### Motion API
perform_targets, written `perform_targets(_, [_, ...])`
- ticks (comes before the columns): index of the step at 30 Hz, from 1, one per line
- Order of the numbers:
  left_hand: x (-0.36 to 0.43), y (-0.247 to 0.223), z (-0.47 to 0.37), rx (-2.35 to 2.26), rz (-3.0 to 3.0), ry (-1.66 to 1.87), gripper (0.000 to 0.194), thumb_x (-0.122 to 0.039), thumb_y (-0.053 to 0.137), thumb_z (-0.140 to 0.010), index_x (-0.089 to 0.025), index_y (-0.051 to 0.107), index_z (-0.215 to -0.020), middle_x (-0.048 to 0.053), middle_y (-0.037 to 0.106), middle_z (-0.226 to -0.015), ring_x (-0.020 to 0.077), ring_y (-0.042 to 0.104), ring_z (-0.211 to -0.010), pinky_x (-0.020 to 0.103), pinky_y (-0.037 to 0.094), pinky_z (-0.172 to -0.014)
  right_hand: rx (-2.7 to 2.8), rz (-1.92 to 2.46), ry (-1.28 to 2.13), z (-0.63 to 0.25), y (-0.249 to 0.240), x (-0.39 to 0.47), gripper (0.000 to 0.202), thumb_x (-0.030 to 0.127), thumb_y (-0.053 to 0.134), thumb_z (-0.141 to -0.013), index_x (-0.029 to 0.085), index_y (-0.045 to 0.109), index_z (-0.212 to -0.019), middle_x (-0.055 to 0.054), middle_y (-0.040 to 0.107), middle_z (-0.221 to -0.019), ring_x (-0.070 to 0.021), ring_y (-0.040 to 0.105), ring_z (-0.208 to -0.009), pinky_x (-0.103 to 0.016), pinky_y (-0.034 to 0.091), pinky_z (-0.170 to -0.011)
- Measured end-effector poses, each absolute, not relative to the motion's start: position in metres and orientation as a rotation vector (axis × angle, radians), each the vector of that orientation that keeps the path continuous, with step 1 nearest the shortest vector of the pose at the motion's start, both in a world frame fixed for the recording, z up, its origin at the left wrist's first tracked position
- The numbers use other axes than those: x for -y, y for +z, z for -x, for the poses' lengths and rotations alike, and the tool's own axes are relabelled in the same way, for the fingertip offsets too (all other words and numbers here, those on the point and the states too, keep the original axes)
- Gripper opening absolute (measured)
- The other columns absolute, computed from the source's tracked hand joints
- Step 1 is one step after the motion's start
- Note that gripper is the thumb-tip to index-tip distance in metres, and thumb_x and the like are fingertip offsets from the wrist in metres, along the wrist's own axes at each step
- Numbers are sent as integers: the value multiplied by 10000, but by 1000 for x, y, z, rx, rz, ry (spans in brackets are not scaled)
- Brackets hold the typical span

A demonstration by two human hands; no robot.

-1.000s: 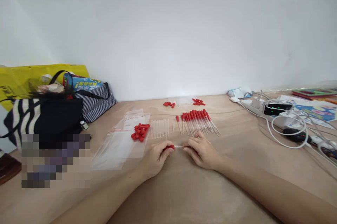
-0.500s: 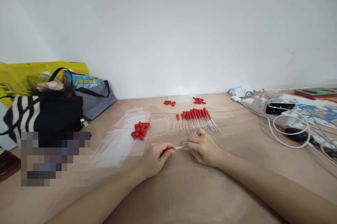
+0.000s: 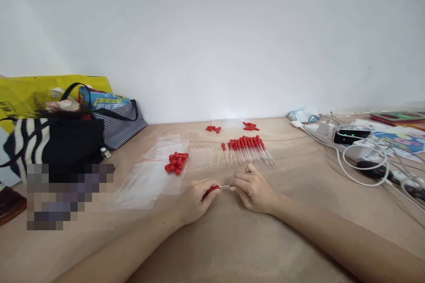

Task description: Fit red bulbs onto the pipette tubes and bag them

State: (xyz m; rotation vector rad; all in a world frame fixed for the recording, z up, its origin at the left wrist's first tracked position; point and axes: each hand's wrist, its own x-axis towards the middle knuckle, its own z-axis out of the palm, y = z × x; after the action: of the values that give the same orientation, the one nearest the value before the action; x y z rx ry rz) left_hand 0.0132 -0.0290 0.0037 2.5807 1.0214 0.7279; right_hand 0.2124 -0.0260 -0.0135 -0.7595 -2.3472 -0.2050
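**Between two hands, one dropper at the table's near edge**

Low over the tan table, the left hand is curled closed around a red rubber bulb, pinching it between thumb and fingers. The right hand pinches the other end of the same piece, a thin clear tube that spans the small gap between the two hands. Both hands rest on the table surface.

Just beyond the right hand lies a row of finished droppers with red tops, laid side by side. To their left is a row of bare clear tubes, then a heap of loose red bulbs beside clear zip bags with red seal lines. Farther back, near the wall, lie two smaller clusters of red bulbs with more clear tubes between them.

At far left stand a striped bag and a yellow bag; a blue package poking out carries printed characters too small to read. At right, white cables loop around a black device with green lights.
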Motion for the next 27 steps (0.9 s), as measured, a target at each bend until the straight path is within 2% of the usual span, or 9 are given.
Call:
perform_targets(10, [31,3,-12,-954,-2620,720,195,-210,370,-844,-152,541,-771,24,581,-686,137,528,-632,230,404,-591,2352,817,-123,-201,-19,29,236,172,350,-828,143,527,-675,-17,551,-590,-111,405,-531,-267,216,-581])
perform_targets(21, [17,1,-6,-990,-2534,843,166,-197,429,-827,-162,591,-810,39,623,-773,152,567,-720,263,435,-670,2393,842,-364,-208,-12,26,199,211,404,-831,167,597,-853,-30,569,-681,-140,450,-666,-296,210,-620])
perform_targets(24, [16,0,-4,-1066,-2513,921,165,-206,454,-811,-170,571,-921,44,598,-843,161,553,-765,279,439,-702,2383,876,-401,-209,-14,26,196,181,415,-814,162,603,-864,-34,571,-672,-145,449,-664,-300,209,-620])
perform_targets(27, [14,-3,-1,-1343,-2404,1067,299,-215,492,-774,-144,466,-1063,58,525,-875,163,524,-728,287,452,-647,2257,1023,-375,-210,-18,22,204,173,416,-802,159,594,-902,-39,592,-704,-148,471,-667,-295,212,-622])
